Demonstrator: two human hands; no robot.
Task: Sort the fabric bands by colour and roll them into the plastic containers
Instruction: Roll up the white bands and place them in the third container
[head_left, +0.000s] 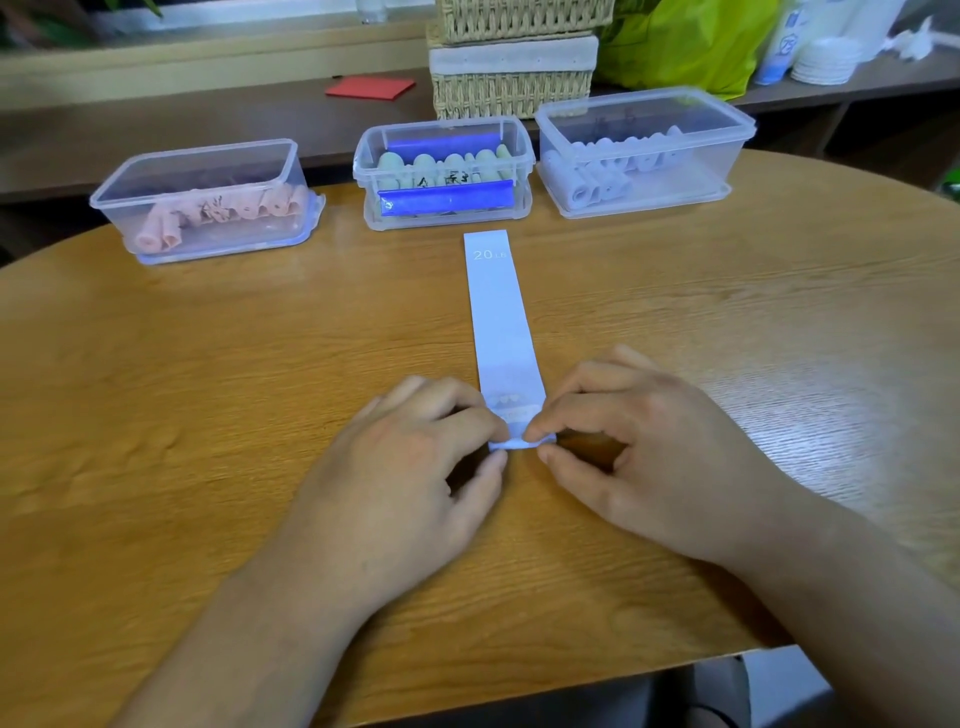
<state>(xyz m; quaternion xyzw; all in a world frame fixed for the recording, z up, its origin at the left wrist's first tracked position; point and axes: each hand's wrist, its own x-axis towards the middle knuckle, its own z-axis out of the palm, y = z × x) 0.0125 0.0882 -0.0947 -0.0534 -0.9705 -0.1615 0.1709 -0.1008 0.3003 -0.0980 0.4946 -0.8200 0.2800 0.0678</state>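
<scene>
Three containers (644, 150) are already holding rolled bands while the left hand (410, 467) and right hand (639, 452) are pinching the lavender band (498, 322), barely starting its roll.

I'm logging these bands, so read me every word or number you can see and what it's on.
"20 LB": far end of the pale blue band.
Small print at its near end: too blurred.
Black marks on the green rolls and pink rolls: unreadable.

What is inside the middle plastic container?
Pale green rolled bands fill the middle container. A blue flap across its front wall covers their lower part, so the count is unclear.
</scene>
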